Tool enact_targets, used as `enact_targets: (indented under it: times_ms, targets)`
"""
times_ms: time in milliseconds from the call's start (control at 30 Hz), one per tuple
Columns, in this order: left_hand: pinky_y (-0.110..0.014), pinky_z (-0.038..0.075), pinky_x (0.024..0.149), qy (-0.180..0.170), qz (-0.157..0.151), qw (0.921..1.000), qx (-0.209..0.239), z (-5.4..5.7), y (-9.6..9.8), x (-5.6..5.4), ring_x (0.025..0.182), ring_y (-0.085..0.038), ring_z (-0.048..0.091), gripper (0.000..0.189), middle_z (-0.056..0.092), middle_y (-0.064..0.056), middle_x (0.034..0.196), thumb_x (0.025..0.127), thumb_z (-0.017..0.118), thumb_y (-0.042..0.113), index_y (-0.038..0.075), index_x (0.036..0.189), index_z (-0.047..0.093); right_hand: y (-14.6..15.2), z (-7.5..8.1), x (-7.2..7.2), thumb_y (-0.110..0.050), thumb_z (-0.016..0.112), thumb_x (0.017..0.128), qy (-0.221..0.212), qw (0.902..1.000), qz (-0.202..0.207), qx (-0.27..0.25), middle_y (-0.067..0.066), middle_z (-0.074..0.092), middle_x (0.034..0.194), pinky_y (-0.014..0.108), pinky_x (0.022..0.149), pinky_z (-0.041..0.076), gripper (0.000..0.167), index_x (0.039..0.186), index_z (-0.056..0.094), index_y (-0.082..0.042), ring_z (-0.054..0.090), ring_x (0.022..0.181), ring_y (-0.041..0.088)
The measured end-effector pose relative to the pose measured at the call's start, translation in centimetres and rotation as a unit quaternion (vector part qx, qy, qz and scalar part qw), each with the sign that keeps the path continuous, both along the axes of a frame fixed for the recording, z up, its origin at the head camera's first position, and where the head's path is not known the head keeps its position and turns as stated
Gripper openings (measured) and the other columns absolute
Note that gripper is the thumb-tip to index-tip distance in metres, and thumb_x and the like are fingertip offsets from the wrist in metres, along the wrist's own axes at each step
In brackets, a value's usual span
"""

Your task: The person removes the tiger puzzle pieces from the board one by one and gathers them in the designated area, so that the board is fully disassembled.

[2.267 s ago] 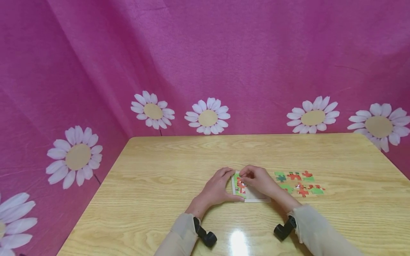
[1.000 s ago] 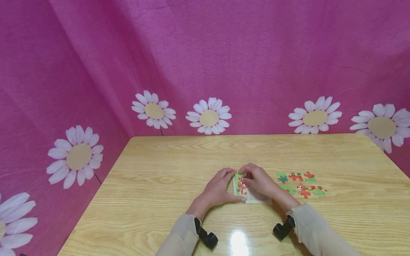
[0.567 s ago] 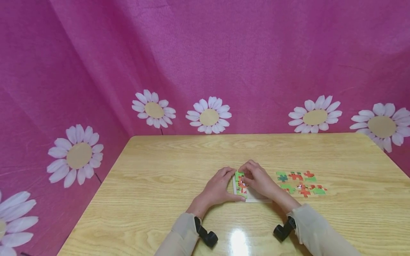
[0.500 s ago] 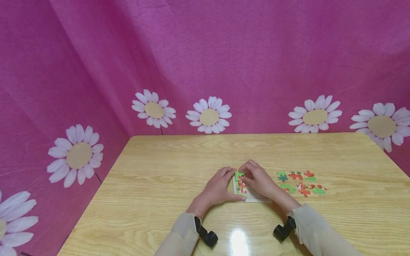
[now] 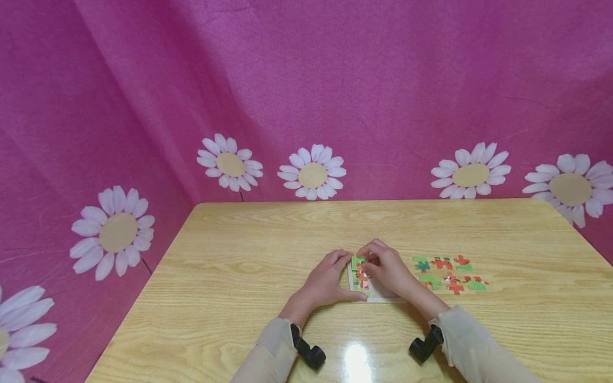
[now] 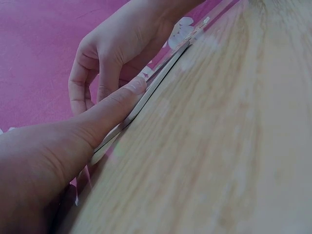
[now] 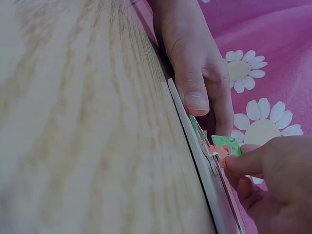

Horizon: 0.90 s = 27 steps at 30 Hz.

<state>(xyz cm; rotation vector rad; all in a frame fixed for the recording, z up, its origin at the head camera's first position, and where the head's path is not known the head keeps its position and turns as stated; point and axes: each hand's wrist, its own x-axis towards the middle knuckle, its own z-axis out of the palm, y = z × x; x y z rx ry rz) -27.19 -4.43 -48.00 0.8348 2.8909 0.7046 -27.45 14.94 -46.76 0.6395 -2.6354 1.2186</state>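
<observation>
My left hand (image 5: 326,279) grips a shallow puzzle tray (image 5: 385,300) by its left side. Its thumb lies on the near rim, and its fingers reach to the far left corner. Joined pieces with an orange animal's face (image 5: 362,277) fill the tray's left part; the grey base to their right is partly bare. My right hand (image 5: 390,268) is over the tray, pinching a green-and-orange puzzle piece (image 7: 225,142) between thumb and fingers. In the right wrist view this piece stands tilted above the tray. Right fingers hide part of the picture from the head camera.
Several loose puzzle pieces (image 5: 455,285) lie in two rows on the wooden table (image 5: 268,229), right of the tray. A pink curtain with white daisies (image 5: 311,173) hangs behind and left of the table.
The right hand has shifted slightly away from me, and more green shows at the tray's far left corner. The left hand stays on the tray; the loose pieces have not moved.
</observation>
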Motion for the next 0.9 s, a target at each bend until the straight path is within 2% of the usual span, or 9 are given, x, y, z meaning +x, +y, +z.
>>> enact_targets:
  times_ms: [533, 900]
  targets:
    - [-0.036, 0.04, 0.116, 0.0, -0.002, 1.0, 0.004, -0.1, 0.0, 0.0, 0.141, -0.018, 0.04, 0.1, 0.041, -0.002, 0.151, 0.072, 0.077, 0.063, 0.012, 0.149, 0.041, 0.4, -0.2, 0.2, 0.004, 0.07, 0.084, 0.012, 0.9998, 0.002, -0.013, 0.006, 0.062, 0.094, 0.017, 0.07, 0.052, 0.019, 0.101, 0.069, -0.006, 0.057, 0.079, 0.006]
    - [-0.038, 0.04, 0.115, -0.004, -0.004, 1.0, 0.006, 0.1, 0.0, 0.1, 0.141, -0.019, 0.04, 0.099, 0.041, -0.003, 0.151, 0.072, 0.078, 0.061, 0.012, 0.149, 0.04, 1.2, -0.1, 1.0, 0.006, 0.071, 0.083, 0.017, 0.9998, -0.003, -0.012, 0.006, 0.063, 0.094, 0.017, 0.069, 0.053, 0.021, 0.099, 0.069, -0.007, 0.057, 0.079, 0.007]
